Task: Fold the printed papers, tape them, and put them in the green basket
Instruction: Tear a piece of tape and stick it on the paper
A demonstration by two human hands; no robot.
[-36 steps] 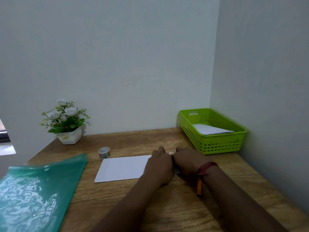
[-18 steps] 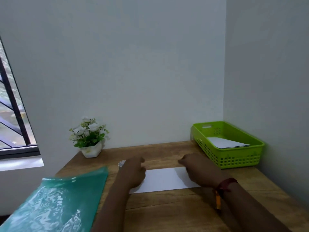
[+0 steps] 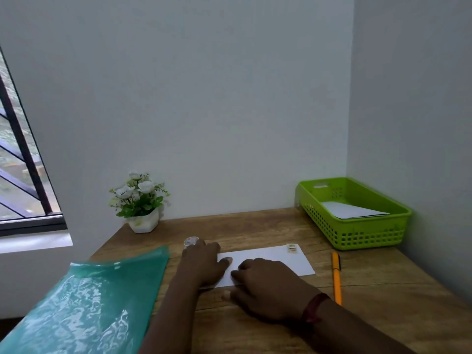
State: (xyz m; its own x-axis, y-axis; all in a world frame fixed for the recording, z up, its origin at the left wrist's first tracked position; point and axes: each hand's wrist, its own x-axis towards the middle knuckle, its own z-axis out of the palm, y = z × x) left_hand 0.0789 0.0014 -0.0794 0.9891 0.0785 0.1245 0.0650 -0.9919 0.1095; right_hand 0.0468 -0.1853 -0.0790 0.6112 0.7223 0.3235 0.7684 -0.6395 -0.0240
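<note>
Fold-and-tape step, head view. The paper (image 3: 278, 260) lies folded on the table (image 3: 255, 226), between the folder (image 3: 89, 302) at the left and the pen (image 3: 336, 277) at the right. One tape strip (image 3: 292, 248) already sits at its far right corner. The basket (image 3: 357, 236), far right, holds a finished sheet (image 3: 352, 210). My left hand (image 3: 204, 261) covers the paper's left end, thumb flat on the sheet, its fingers reaching the tape roll (image 3: 191, 241). I cannot tell if they grip the roll. My right hand (image 3: 265, 287) presses bent fingers on the near left part. The hands are close together but not touching.

To do this step well, I would keep the right hand's weight on the fold so the flaps stay aligned, pull a short strip only, and lay it square across the open edge at the untaped left end.

Against the frame half a second earlier: the right hand has crossed from the paper's right side to its left, uncovering the strip and pen. The left hand stays by the roll.
</note>
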